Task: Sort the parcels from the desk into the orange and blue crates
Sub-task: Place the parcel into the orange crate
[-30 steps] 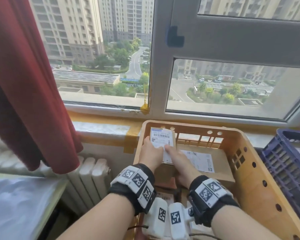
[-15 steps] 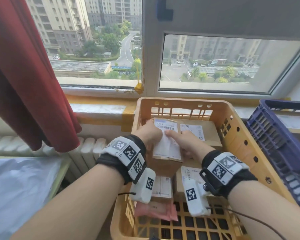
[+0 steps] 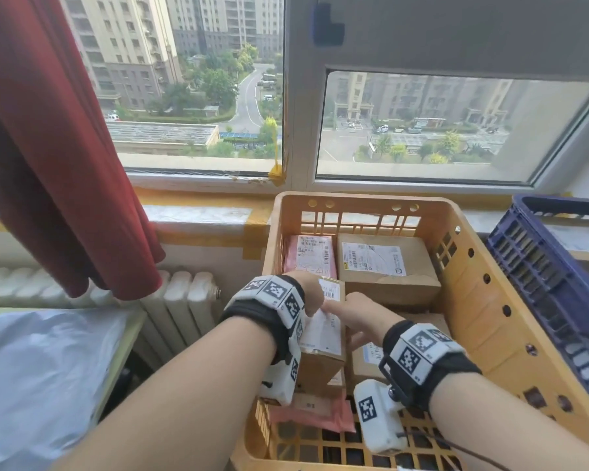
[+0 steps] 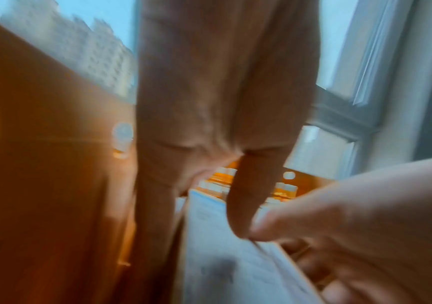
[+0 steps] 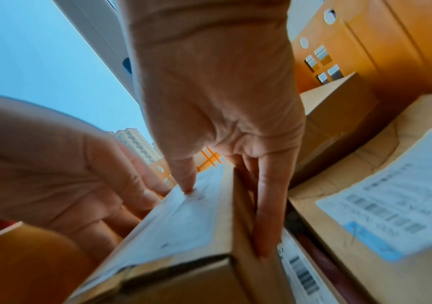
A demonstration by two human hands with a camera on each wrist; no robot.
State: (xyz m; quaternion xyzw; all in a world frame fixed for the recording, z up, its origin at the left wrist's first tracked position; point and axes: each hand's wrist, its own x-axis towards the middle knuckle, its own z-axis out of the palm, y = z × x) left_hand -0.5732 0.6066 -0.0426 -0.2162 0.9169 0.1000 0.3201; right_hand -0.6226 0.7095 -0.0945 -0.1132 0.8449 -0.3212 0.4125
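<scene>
A small cardboard box with a white label sits low inside the orange crate, on its left side. My left hand grips the box's left side, thumb on the label. My right hand grips its right side; in the right wrist view the thumb presses the label and the fingers lie flat down the side of the box. The left wrist view is blurred but shows the left hand's thumb curved onto the label. The blue crate stands to the right.
Inside the orange crate lie a pink parcel at the back left, a brown box at the back right, another box under my right wrist and a pink mailer near the front. A red curtain and radiator stand left.
Both hands have brought the box down from the crate's far rim into its left side. The view has tilted down, and the pink parcel behind now shows.
</scene>
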